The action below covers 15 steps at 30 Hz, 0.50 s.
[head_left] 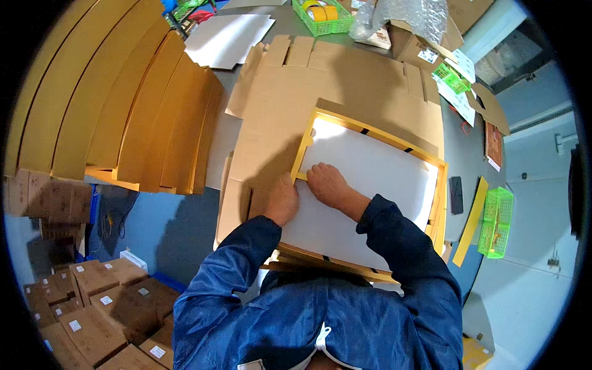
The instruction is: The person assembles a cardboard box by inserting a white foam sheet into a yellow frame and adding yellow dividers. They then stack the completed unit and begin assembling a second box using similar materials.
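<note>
A shallow yellow wooden frame (440, 194) lies in front of me, with a white panel (364, 160) inside it. Small black tabs show along its long sides. My left hand (283, 200) is closed around the left rail, its thumb on top and its fingers partly hidden. Just to the right, my right hand (330, 184) rests over the panel with its fingers curled in. A short yellow piece shows between the two hands near the rail. Whatever the right fingers pinch is hidden beneath them.
Flattened cardboard (277, 86) lies under the frame. Tall yellow-brown panels (123, 92) stand at left. A phone (456, 195), a yellow strip (470, 222) and a green basket (496, 222) lie right. Tape rolls fill another green basket (333, 26) at the back. Cartons (92, 327) are stacked lower left.
</note>
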### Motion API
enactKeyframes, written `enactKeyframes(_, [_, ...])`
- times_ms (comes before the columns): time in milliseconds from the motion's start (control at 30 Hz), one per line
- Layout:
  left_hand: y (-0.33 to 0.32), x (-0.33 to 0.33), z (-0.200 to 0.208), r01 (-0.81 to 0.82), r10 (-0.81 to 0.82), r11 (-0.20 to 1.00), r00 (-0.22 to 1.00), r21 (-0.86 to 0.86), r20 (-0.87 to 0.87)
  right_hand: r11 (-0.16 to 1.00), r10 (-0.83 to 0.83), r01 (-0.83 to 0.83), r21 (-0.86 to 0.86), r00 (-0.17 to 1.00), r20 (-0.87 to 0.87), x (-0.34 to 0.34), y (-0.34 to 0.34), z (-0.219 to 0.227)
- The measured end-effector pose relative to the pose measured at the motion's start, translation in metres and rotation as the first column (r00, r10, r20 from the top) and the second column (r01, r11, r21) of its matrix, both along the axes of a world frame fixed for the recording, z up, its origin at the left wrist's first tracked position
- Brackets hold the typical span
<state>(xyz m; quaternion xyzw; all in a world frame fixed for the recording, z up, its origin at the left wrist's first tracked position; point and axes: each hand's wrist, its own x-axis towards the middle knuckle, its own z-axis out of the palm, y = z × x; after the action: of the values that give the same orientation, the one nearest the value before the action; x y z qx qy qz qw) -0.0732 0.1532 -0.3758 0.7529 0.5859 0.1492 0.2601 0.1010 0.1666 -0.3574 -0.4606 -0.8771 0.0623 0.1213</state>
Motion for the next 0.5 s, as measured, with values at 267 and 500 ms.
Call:
enactKeyframes(267, [-0.001,0.012,0.036,0.087,-0.063,0.945,0.994,0.316,-0.086,0.952,-0.255,0.295,0.080,0.912,-0.322,0.050,-0.030,0.088])
enactKeyframes(500, [-0.048,0.151,0.092,0.645,-0.783,0.544,0.620,0.536,0.049,0.527,-0.830,0.841,-0.121,0.480,-0.284,0.218,-0.198,0.113])
